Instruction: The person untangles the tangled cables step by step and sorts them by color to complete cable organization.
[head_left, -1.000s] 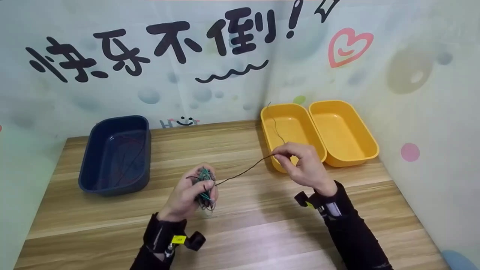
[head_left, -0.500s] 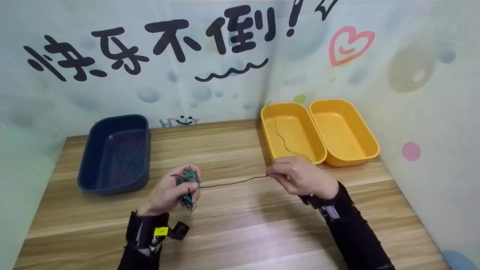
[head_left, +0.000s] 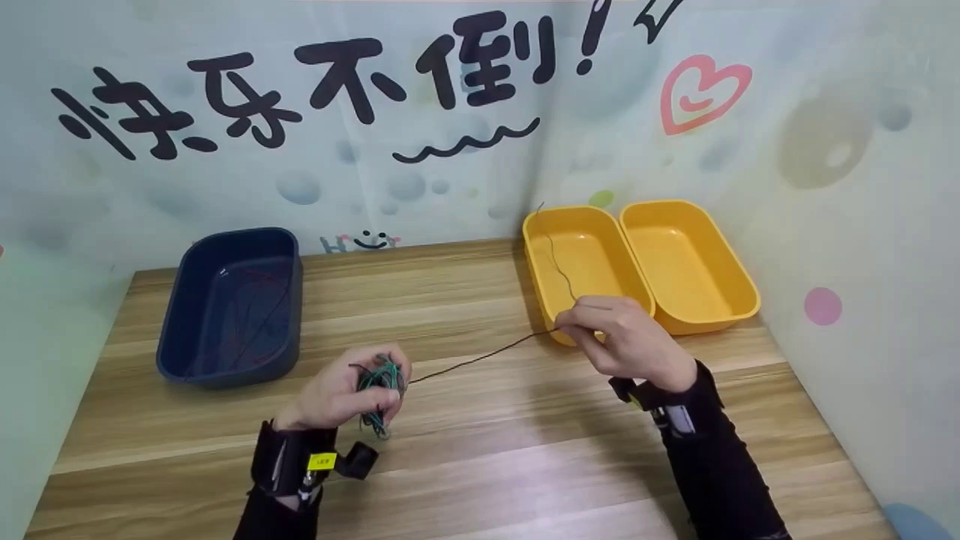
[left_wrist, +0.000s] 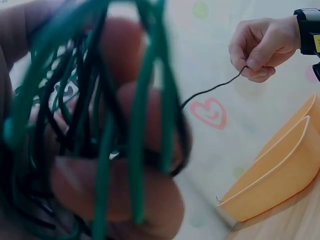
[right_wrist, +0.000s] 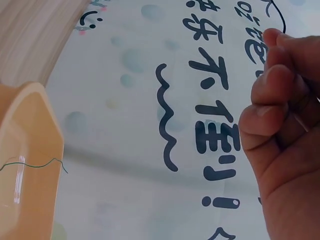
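My left hand (head_left: 322, 401) grips a tangled bundle of green and black wires (head_left: 381, 386) above the table, thumb across the front. In the left wrist view the bundle's green wires (left_wrist: 135, 145) loom close and blurred over the fingers. A single black wire (head_left: 486, 356) runs from the bundle to my right hand (head_left: 624, 341), which pinches its end between thumb and fingertips. That hand is raised at the near end of the left yellow bin (head_left: 527, 262). Over this bin's far rim hangs a thin wire (head_left: 553, 259), green in the right wrist view; my right hand hides its near part.
A second yellow bin (head_left: 720, 255) stands against the first one's right side. At the table's left, a dark blue bin (head_left: 166, 330) contains loose red and dark wires (head_left: 259, 315). A printed backdrop (head_left: 465, 195) rises behind the wooden table (head_left: 465, 480).
My left hand has moved left with the bundle, then slightly nearer. My right hand dipped toward me and has gone back up and right, still pinching the black wire.
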